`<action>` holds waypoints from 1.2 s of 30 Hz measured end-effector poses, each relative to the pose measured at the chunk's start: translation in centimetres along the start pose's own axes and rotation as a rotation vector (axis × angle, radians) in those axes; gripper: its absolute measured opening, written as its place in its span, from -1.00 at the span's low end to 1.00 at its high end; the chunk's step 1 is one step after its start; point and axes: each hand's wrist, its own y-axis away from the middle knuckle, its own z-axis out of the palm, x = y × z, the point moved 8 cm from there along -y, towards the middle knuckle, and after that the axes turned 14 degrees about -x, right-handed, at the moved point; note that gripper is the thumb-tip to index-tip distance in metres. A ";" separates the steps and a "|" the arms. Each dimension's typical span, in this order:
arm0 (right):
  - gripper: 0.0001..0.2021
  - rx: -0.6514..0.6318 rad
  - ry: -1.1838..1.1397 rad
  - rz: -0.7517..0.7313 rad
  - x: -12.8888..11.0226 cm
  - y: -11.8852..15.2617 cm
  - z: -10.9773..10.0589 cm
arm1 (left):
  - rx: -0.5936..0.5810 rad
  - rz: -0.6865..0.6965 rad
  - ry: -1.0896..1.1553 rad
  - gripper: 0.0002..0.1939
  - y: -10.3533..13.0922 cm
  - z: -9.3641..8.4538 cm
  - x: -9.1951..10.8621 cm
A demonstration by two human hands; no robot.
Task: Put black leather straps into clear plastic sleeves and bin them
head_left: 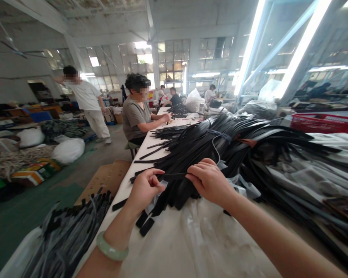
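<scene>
Between my hands a thin dark strip (174, 174) runs nearly level, perhaps a black strap seen edge-on. My right hand (207, 179) is closed in a pinch on its right end. My left hand (146, 189), below a pale green bangle (112, 247), has curled fingers at the other end, index finger and thumb pointing right. Just beneath and beyond both hands lies a big heap of black straps (191, 150), with a dark tie (219, 134) around part of it. Short black strap ends (146, 227) stick out below my left hand.
A white table (159, 247) stretches away, with crumpled clear plastic on it. More black straps (72, 227) fill the lower left beside a cardboard sheet (107, 177). A seated co-worker (136, 112) works at the left edge; another person (87, 100) stands behind. A red crate (321, 123) is at right.
</scene>
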 end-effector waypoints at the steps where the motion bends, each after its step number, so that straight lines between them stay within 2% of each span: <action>1: -0.75 -0.012 0.009 -0.004 0.0 0.0 0.2 | -0.007 0.005 -0.005 -0.54 0.0 0.0 0.1; 11: -0.75 -0.124 0.121 -0.049 -0.3 -0.1 0.4 | -0.082 -0.015 -0.070 -0.47 0.2 1.1 1.0; 17: -0.77 -0.184 0.145 -0.067 -0.7 0.1 0.2 | -0.196 -0.014 -0.214 -0.46 0.4 2.7 1.4; 20: -0.78 -0.229 0.138 -0.096 -1.2 0.2 0.3 | -0.273 -0.019 -0.243 -0.46 0.6 4.1 1.9; 24: -0.83 -0.302 0.122 -0.138 -3.1 0.2 1.5 | -0.349 -0.041 -0.215 -0.42 1.0 5.9 2.4; 28: -0.91 -0.342 0.096 -0.192 -4.7 0.1 3.1 | -0.333 -0.033 -0.230 -0.37 1.0 6.0 2.4; 30: -0.91 -0.283 0.115 -0.145 -3.8 0.0 2.7 | -0.340 -0.062 -0.251 -0.34 0.9 5.6 1.9; 32: -0.86 -0.222 0.144 -0.062 -1.8 0.0 1.8 | -0.317 -0.098 -0.285 -0.33 0.8 4.8 1.4; 34: -0.84 -0.203 0.133 -0.002 0.1 0.0 1.2 | -0.267 -0.093 -0.321 -0.35 0.7 3.9 1.3; 36: -0.86 -0.214 0.089 0.003 0.8 -0.1 1.1 | -0.245 -0.075 -0.313 -0.38 0.6 3.7 1.4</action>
